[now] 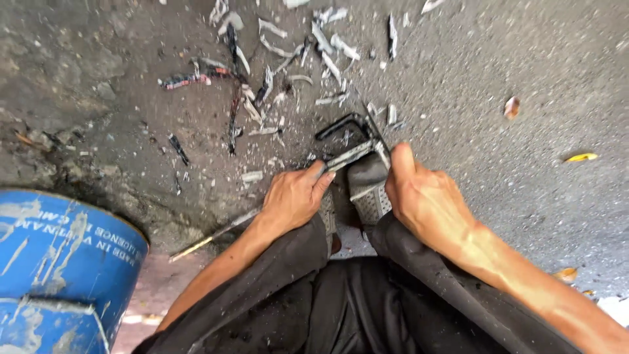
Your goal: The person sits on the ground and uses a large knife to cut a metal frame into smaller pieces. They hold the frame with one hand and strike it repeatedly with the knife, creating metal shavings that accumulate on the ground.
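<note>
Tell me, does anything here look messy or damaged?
Yes. Pale scraps and dark strips lie strewn on the concrete floor beyond both hands, and the blue drum at left shows worn, scraped paint.

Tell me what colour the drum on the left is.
The drum is blue with scuffed whitish patches, seen in the head view.

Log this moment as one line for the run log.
left hand grips metal strip | right hand grips black handle | scraps on ground
</note>
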